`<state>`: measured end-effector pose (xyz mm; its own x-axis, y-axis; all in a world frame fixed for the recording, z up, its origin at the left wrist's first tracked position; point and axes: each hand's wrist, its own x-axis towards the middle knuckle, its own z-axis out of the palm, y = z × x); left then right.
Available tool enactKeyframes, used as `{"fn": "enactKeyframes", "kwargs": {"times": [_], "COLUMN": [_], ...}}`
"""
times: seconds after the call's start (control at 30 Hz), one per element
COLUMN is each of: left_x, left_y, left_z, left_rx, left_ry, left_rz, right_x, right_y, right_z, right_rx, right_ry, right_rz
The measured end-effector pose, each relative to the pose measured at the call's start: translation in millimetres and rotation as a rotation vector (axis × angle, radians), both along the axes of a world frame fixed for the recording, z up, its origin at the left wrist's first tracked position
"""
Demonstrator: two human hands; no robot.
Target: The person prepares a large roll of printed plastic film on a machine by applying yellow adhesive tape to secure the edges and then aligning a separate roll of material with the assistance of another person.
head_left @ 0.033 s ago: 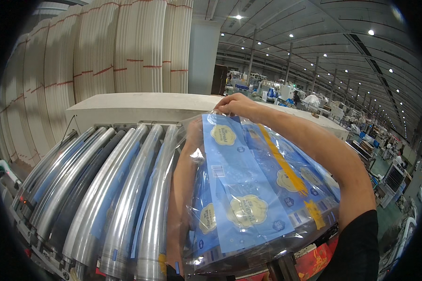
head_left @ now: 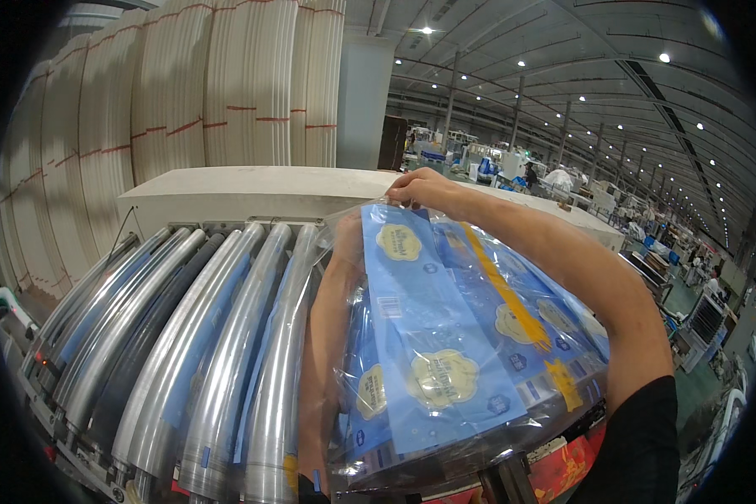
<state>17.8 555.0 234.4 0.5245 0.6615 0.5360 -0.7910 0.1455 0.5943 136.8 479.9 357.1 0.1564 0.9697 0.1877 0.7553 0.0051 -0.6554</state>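
Observation:
A clear plastic bag holds packs in blue printed film with cream badges and a yellow strip. It lies tilted in front of me, its far end raised. My right hand reaches over its far edge from the right, fingers closed in a pinch on the gathered plastic. My left arm runs up along the bag's left side. My left hand is at the far left corner, behind the clear plastic, and its fingers are hidden by the blue film.
Shiny metal rollers of a conveyor lie on the left. A long pale board crosses behind it. Tall stacks of pale sheets stand at the back left. Red patterned material shows beneath the bag. Workstations fill the hall beyond.

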Motion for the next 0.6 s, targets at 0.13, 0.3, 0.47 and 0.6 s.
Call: {"fn": "enactKeyframes", "kwargs": {"times": [0.13, 0.3, 0.47, 0.6], "left_x": [2.7, 5.4, 9.6, 6.1], "left_y": [0.7, 2.9, 7.0, 10.0], "left_z": [-2.1, -3.1, -5.5, -3.6], "left_rx": [0.0, 0.003, 0.003, 0.013], "left_ry": [-0.025, -0.061, -0.108, -0.147], "left_rz": [-0.005, -0.009, -0.014, 0.006], "right_x": [-5.4, 0.5, 3.0, -4.0], "right_y": [-1.8, 3.0, 9.6, 10.7], "right_z": [-3.3, -4.8, -15.8, -13.8], "right_rx": [0.011, 0.003, 0.057, 0.079], "right_ry": [-0.024, -0.019, -0.004, 0.009], "right_rz": [-0.037, 0.021, 0.041, -0.01]}}
